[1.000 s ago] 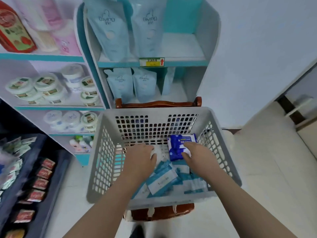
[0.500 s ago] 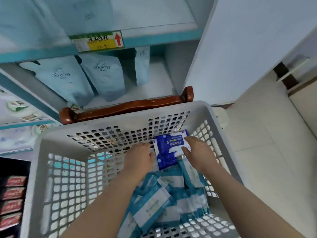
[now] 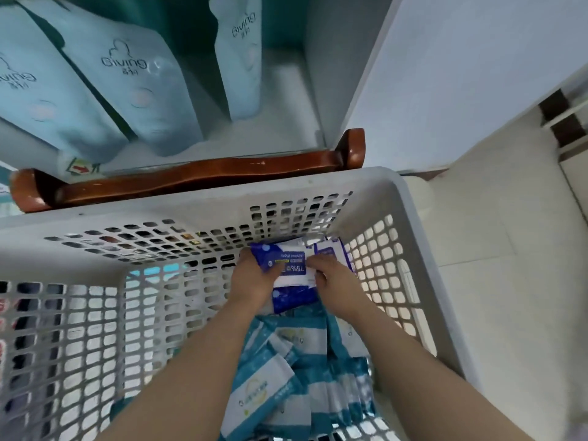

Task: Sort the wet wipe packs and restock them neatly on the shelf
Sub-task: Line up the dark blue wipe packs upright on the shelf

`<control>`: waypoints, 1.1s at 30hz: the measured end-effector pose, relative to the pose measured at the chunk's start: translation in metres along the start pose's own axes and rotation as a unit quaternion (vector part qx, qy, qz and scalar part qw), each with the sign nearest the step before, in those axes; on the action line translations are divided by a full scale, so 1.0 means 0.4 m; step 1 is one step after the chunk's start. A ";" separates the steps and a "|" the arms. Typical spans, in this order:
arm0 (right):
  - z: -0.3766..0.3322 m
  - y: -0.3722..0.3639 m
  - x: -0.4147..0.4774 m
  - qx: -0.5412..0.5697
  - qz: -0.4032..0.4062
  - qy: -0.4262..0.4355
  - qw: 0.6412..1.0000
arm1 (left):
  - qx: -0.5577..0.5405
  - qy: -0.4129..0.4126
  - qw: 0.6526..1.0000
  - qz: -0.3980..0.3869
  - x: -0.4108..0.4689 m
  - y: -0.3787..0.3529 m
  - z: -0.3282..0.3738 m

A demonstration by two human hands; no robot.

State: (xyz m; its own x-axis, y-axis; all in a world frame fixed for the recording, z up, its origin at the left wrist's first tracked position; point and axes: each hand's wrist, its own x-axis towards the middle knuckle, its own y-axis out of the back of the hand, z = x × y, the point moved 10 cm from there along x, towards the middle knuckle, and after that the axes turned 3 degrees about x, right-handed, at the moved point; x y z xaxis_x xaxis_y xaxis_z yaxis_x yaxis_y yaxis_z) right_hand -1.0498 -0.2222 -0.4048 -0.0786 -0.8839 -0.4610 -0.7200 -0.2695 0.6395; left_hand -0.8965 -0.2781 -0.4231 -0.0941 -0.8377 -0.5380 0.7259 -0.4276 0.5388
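A white plastic basket [image 3: 197,214] fills the lower view. Inside it lie several teal-and-white wet wipe packs [image 3: 286,361] in a loose heap. Against the basket's far wall sit dark blue wipe packs [image 3: 288,265] marked 75%. My left hand [image 3: 254,281] grips the left edge of the top blue pack. My right hand [image 3: 334,281] holds its right edge, fingers curled on it. A second blue pack [image 3: 335,251] shows just behind my right hand. Beyond the basket is the shelf [image 3: 273,90] with bare room at its right.
Light blue Giving pouches [image 3: 133,78] stand on the shelf, at left and centre. A brown wooden chair back [image 3: 203,176] runs between basket and shelf. A white wall [image 3: 461,74] and pale floor tiles [image 3: 509,281] lie to the right.
The view has dropped and moved closer to the basket and shelf. Both hands have closed in on the blue pack at the far wall.
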 end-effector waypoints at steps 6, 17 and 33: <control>0.040 0.057 0.017 0.003 0.075 -0.030 0.997 | -0.081 0.072 0.994 0.005 -0.032 0.060 -0.082; 0.049 0.016 0.045 -0.215 0.042 -0.036 0.975 | -0.198 0.137 0.970 0.032 -0.072 0.116 -0.202; 0.074 0.100 -0.064 0.154 0.130 -0.129 0.971 | -0.174 0.114 0.977 -0.045 -0.025 -0.023 -0.096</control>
State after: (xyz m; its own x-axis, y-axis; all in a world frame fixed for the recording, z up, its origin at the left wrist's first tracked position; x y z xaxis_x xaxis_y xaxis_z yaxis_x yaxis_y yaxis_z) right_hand -1.0973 -0.1992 -0.3857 -0.4270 -0.7706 -0.4731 -0.8212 0.1115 0.5596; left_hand -0.8762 -0.2529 -0.4475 -0.0426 -0.6876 -0.7249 0.9131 -0.3213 0.2511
